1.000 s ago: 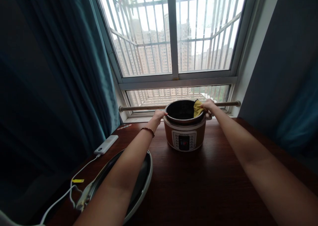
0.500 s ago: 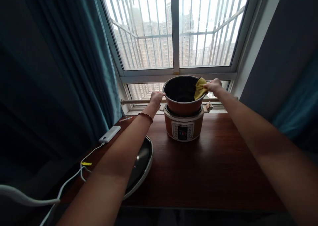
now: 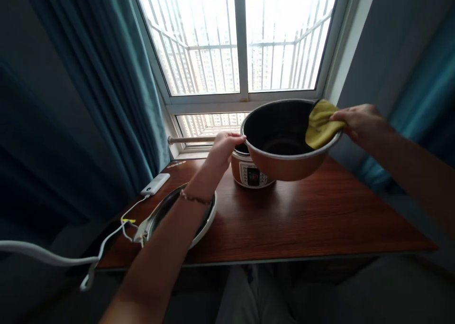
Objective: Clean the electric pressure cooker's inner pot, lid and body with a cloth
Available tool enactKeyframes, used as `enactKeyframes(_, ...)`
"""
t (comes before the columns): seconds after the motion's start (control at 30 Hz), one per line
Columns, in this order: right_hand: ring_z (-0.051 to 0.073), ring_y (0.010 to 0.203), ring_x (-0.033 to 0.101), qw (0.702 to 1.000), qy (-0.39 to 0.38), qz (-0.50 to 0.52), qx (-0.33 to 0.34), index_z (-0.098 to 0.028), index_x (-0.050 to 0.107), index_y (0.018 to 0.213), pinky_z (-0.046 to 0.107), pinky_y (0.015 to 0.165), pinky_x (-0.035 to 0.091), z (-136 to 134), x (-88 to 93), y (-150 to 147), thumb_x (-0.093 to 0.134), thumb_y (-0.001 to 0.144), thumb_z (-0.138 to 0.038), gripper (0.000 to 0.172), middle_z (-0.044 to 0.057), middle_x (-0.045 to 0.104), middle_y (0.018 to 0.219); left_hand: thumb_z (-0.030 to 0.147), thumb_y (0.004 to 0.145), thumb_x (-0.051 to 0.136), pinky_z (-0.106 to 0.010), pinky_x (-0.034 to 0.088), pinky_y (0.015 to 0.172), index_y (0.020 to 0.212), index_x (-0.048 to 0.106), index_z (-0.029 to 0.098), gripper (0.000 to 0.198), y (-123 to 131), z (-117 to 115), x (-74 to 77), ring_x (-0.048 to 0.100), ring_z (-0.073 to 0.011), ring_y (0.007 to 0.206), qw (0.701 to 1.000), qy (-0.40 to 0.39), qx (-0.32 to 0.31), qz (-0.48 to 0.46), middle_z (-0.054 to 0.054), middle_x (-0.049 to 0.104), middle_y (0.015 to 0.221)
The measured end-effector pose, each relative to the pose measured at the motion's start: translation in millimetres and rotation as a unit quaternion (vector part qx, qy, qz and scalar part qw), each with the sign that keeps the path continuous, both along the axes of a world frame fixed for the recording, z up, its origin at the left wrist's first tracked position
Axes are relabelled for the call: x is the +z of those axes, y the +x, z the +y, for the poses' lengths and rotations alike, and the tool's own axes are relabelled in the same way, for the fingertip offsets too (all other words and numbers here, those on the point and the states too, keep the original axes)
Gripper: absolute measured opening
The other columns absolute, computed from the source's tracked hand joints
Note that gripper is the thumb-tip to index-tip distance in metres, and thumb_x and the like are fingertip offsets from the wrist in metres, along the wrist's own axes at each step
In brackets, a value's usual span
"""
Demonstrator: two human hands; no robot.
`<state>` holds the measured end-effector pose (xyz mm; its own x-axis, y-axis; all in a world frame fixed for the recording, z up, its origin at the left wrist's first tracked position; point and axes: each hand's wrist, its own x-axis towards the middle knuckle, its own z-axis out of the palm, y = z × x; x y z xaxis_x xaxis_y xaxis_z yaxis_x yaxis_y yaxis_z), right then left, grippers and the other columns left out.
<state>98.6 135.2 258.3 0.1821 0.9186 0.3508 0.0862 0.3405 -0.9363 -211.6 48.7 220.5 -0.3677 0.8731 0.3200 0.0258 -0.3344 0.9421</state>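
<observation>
A large inner pot (image 3: 287, 165), dark inside with an orange-brown outside, is held up in the air between my hands. My left hand (image 3: 227, 146) pinches its left rim. On the right side, a yellow cloth (image 3: 322, 124) is draped over the rim, and my right hand (image 3: 362, 122) grips cloth and rim together. Behind and below the pot stands the electric cooker (image 3: 245, 172), with a lit control panel, partly hidden by the pot. The cooker's lid (image 3: 211, 217) lies inner side up on the table, partly covered by my left forearm.
The brown wooden table (image 3: 249, 234) stands against a barred window (image 3: 241, 39). A white power bank (image 3: 155, 184) with a white cable (image 3: 110, 236) lies at the table's left side. Blue curtains (image 3: 117, 77) hang left and right. A rod (image 3: 192, 140) crosses the lower window.
The inner pot has come up out of the cooker and moved right and nearer to me, with both hands still holding it. My view has shifted, showing more of the lid and table edge.
</observation>
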Motion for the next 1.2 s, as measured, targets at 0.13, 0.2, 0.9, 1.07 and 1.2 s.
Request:
enactKeyframes(0.13,0.011,0.055,0.061,0.997,-0.076,0.022,-0.024,-0.008,0.061,0.083,0.023,0.056,0.05,-47.2,-76.7,26.7,0.066,0.066,-0.008,0.017,0.005,0.065,0.068,0.028,0.059,0.068,-0.035,0.041,0.083,0.07,0.06,0.015,0.019,34.6,-46.9,-73.7,0.056,-0.0194,0.086,0.998,-0.031,0.01,0.048,-0.005,0.061,0.083)
enactKeyframes(0.2,0.013,0.057,0.062,0.992,-0.121,0.042,-0.002,-0.013,0.062,0.084,0.022,0.055,0.051,-58.0,-119.5,40.9,0.069,0.06,-0.01,0.025,0.004,0.067,0.072,0.027,0.061,0.066,-0.036,0.038,0.088,0.069,0.06,0.016,0.015,48.9,-66.9,-114.0,0.053,-0.0216,0.097,0.993,-0.065,0.054,0.081,-0.007,0.059,0.098)
enactKeyframes(0.9,0.019,0.069,0.065,0.968,-0.215,0.085,0.101,-0.016,0.061,0.084,0.026,0.062,0.052,-56.5,-262.2,34.5,0.077,0.05,-0.021,0.038,0.003,0.069,0.076,0.033,0.062,0.062,-0.046,0.032,0.097,0.07,0.059,0.017,0.018,62.8,-114.5,-215.3,0.048,-0.0285,0.106,0.974,-0.18,0.119,0.063,-0.01,0.053,0.106)
enactKeyframes(1.07,0.019,0.069,0.065,0.969,-0.213,0.068,0.102,-0.015,0.061,0.084,0.027,0.062,0.052,-53.9,-264.0,35.5,0.077,0.051,-0.023,0.038,0.003,0.069,0.076,0.032,0.063,0.062,-0.044,0.032,0.097,0.07,0.059,0.018,0.017,63.3,-112.4,-219.6,0.049,-0.0271,0.105,0.975,-0.178,0.117,0.061,-0.009,0.053,0.104)
enactKeyframes(1.2,0.021,0.072,0.066,0.97,-0.21,0.046,0.114,-0.016,0.061,0.085,0.03,0.065,0.053,-55.1,-268.1,35.6,0.077,0.053,-0.025,0.038,0.004,0.069,0.079,0.031,0.065,0.061,-0.046,0.032,0.097,0.07,0.058,0.017,0.015,61.1,-112.1,-218.3,0.048,-0.0274,0.106,0.975,-0.18,0.122,0.054,-0.009,0.053,0.106)
